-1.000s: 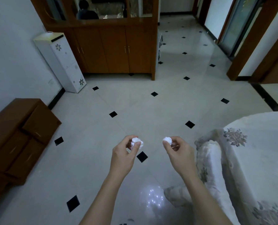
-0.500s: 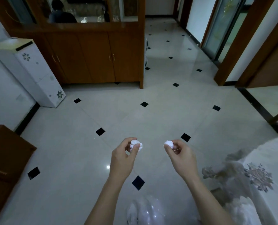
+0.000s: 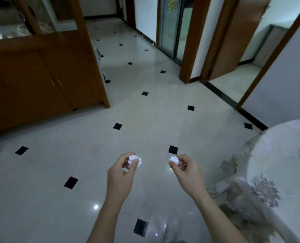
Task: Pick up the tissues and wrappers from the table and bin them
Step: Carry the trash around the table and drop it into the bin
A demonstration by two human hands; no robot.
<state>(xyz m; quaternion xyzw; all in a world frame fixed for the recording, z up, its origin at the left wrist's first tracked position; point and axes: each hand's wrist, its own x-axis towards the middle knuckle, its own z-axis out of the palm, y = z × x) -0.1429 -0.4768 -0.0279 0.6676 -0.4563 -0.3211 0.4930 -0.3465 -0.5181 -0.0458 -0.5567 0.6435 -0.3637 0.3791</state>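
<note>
Wide tiled floor (image 3: 145, 120), table edge (image 3: 282, 155) right, left grip (image 3: 121, 174), right grip (image 3: 187, 172), each pinching tissue (image 3: 135, 159)

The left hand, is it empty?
No, the left hand pinches a crumpled white tissue between thumb and fingers.

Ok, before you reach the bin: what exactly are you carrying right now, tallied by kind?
Crumpled white tissue balls: 2, the left tissue ball pinched by the left hand and the right tissue ball pinched by the right hand.
Thin tan stick, possibly a toothpick: 1, also in the right hand.
Total: 3
</note>
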